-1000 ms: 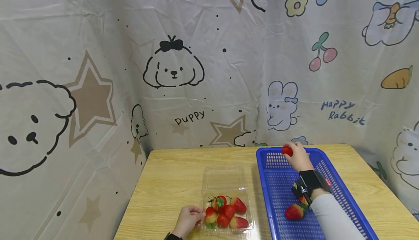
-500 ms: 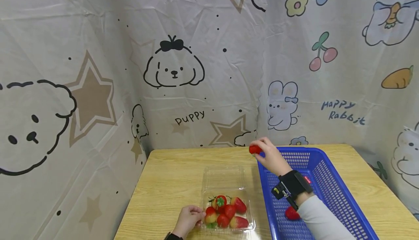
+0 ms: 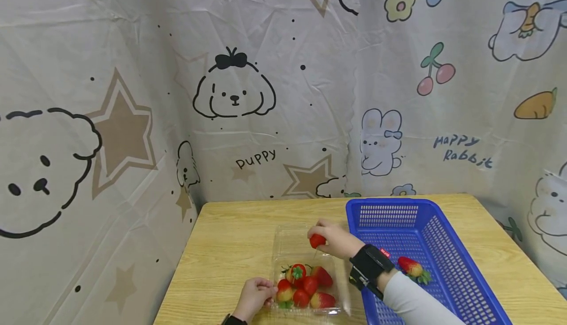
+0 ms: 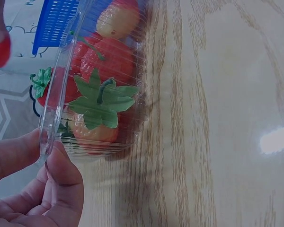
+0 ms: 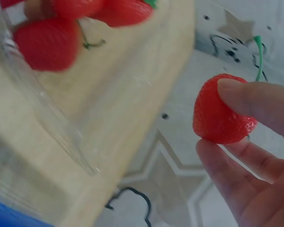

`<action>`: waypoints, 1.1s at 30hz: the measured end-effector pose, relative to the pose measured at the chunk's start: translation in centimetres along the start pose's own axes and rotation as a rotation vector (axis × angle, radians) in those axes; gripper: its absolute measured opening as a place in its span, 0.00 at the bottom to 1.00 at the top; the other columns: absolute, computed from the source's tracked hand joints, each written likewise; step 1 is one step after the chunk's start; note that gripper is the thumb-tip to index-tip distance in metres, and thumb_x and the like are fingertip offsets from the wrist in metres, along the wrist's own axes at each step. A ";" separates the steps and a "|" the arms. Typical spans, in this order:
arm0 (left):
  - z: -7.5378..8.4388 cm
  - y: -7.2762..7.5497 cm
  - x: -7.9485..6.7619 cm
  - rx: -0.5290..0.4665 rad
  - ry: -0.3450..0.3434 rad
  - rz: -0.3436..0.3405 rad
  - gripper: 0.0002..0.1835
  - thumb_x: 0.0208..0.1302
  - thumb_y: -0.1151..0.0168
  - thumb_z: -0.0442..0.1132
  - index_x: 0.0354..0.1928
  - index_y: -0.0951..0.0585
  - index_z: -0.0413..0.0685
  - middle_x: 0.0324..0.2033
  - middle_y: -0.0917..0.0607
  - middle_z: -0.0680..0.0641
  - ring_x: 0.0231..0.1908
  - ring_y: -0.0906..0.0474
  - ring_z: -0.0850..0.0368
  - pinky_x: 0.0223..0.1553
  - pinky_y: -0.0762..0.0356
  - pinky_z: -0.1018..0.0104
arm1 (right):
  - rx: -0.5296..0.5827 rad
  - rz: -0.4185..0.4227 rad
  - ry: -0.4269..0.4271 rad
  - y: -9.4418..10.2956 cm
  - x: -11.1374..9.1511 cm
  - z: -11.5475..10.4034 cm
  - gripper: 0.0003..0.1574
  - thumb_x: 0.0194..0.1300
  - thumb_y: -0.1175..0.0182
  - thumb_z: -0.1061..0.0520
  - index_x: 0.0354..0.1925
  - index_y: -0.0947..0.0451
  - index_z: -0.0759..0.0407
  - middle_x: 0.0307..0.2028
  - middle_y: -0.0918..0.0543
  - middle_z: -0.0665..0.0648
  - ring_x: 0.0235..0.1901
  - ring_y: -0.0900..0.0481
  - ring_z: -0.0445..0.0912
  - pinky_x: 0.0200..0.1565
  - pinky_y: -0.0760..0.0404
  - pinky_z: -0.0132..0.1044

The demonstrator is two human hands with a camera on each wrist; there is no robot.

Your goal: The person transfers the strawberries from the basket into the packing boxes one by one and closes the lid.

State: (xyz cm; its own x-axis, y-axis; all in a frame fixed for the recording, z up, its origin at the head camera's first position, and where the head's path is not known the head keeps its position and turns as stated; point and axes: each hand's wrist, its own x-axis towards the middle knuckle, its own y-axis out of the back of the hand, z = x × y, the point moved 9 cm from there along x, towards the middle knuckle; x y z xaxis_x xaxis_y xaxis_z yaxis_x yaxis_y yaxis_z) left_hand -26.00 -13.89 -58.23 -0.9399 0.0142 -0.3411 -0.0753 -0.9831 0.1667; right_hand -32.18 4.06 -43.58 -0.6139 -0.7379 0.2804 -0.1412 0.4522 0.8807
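Note:
My right hand (image 3: 335,239) pinches a red strawberry (image 5: 222,111) between thumb and fingers; a thin green stem sticks out of it in the right wrist view. It hangs over the back part of a clear plastic clamshell box (image 3: 283,241), whose lid lies folded back. Several strawberries (image 3: 311,283), some red and some part yellow, fill the front half of the box. At its near left corner, my left hand (image 3: 255,298) pinches the rim between thumb and finger. The left wrist view shows a green leafy cap (image 4: 102,97) through the clear wall.
To the right stands a long blue plastic basket (image 3: 460,253) with perforated walls. A red and yellow strawberry (image 3: 410,267) with green leaves lies inside it; my right forearm covers part of the basket. A patterned curtain (image 3: 310,93) hangs behind the wooden table (image 3: 221,246).
My right hand has carried the strawberry from above the basket's far end leftward and down to over the box. The left hand has kept its hold on the rim.

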 end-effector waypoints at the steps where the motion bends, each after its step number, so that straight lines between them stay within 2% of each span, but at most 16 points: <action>1: 0.0 0.0 0.0 -0.001 -0.002 -0.001 0.06 0.56 0.39 0.29 0.33 0.24 0.31 0.19 0.24 0.51 0.17 0.29 0.65 0.21 0.26 0.71 | -0.001 -0.022 -0.002 -0.7 0.0 0.0 0.18 0.49 0.33 0.68 0.41 0.24 0.61 0.35 0.27 0.56 0.34 0.24 0.47 0.36 0.22 0.32; 6: 0.0 -0.1 0.0 -0.009 -0.009 -0.003 0.05 0.56 0.39 0.28 0.32 0.24 0.31 0.19 0.24 0.52 0.16 0.29 0.65 0.21 0.27 0.72 | -0.005 -0.120 -0.033 -3.4 0.2 0.3 0.18 0.48 0.32 0.67 0.39 0.23 0.60 0.34 0.27 0.56 0.35 0.24 0.48 0.37 0.22 0.33; 11: 0.1 -0.1 0.0 -0.016 -0.011 -0.004 0.05 0.55 0.39 0.28 0.32 0.24 0.31 0.19 0.23 0.52 0.16 0.29 0.65 0.21 0.27 0.72 | -0.008 -0.212 -0.043 -5.9 0.1 0.6 0.17 0.46 0.31 0.65 0.37 0.23 0.58 0.31 0.27 0.53 0.32 0.26 0.43 0.33 0.26 0.28; 18: 0.2 -0.1 0.0 -0.014 -0.017 -0.006 0.06 0.56 0.39 0.28 0.33 0.24 0.31 0.18 0.24 0.52 0.17 0.30 0.65 0.20 0.27 0.72 | -0.029 -0.276 -0.070 -8.5 -0.3 1.3 0.15 0.46 0.31 0.63 0.35 0.23 0.54 0.29 0.27 0.50 0.29 0.28 0.39 0.32 0.27 0.27; 28: 0.1 0.0 -0.1 -0.014 -0.015 -0.011 0.06 0.56 0.39 0.28 0.33 0.24 0.31 0.19 0.24 0.52 0.17 0.29 0.65 0.21 0.27 0.72 | -0.070 -0.290 -0.087 -9.4 -0.4 1.2 0.15 0.47 0.32 0.63 0.35 0.22 0.54 0.29 0.27 0.51 0.27 0.27 0.41 0.31 0.27 0.29; 33: 0.4 0.0 -0.3 -0.006 -0.048 -0.009 0.06 0.56 0.39 0.28 0.32 0.25 0.29 0.18 0.24 0.52 0.16 0.30 0.65 0.21 0.26 0.72 | -0.076 -0.299 -0.101 -9.6 -0.5 1.2 0.14 0.47 0.32 0.63 0.36 0.21 0.55 0.30 0.27 0.50 0.29 0.25 0.42 0.32 0.26 0.31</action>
State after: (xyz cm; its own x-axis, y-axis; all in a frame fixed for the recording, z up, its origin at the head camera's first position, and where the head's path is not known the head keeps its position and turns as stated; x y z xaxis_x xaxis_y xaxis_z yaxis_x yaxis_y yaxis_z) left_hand -25.88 -13.87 -57.72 -0.9543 0.0312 -0.2973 -0.0814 -0.9841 0.1580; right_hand -31.49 0.68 -52.60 -0.6286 -0.7771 -0.0311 -0.2709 0.1813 0.9454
